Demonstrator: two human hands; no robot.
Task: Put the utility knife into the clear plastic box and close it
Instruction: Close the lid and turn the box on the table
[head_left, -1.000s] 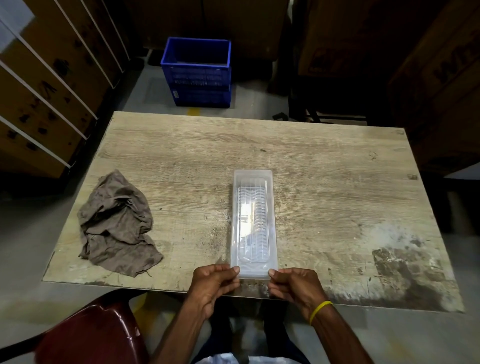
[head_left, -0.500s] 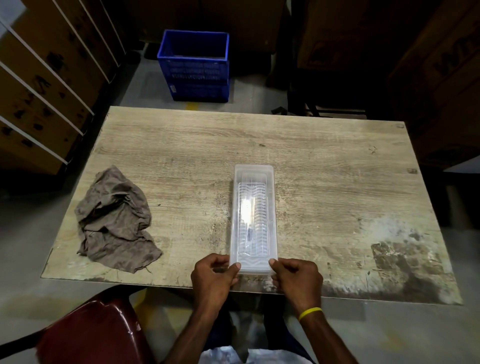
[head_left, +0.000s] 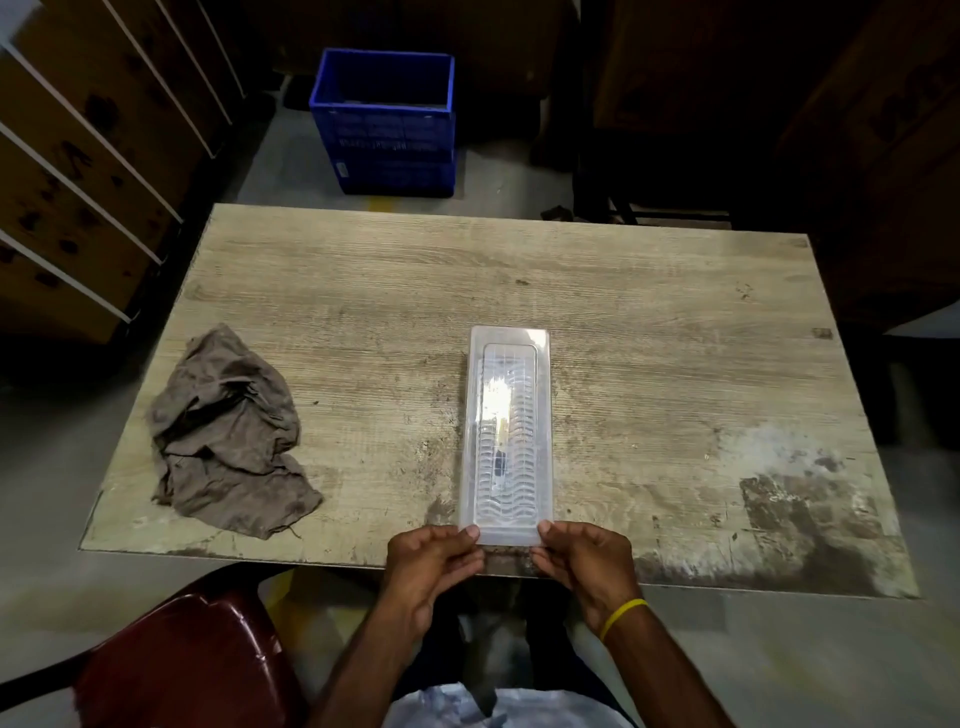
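A long clear plastic box (head_left: 506, 431) lies lengthwise on the wooden table (head_left: 649, 364), its lid on top. Through the ribbed lid I make out a dim shape with a dark part, likely the utility knife (head_left: 500, 460). My left hand (head_left: 428, 564) pinches the near left corner of the box between thumb and fingers. My right hand (head_left: 584, 564), with a yellow band on the wrist, pinches the near right corner. Both hands sit at the table's front edge.
A crumpled grey-brown cloth (head_left: 228, 436) lies on the left part of the table. A blue crate (head_left: 387, 119) stands on the floor beyond the far edge. A dark red chair (head_left: 187, 670) is at my lower left. Cardboard boxes line the left side.
The box's near end has come down flatter on the table and both hands have shifted slightly up along its near corners. The camera view has tilted a little.
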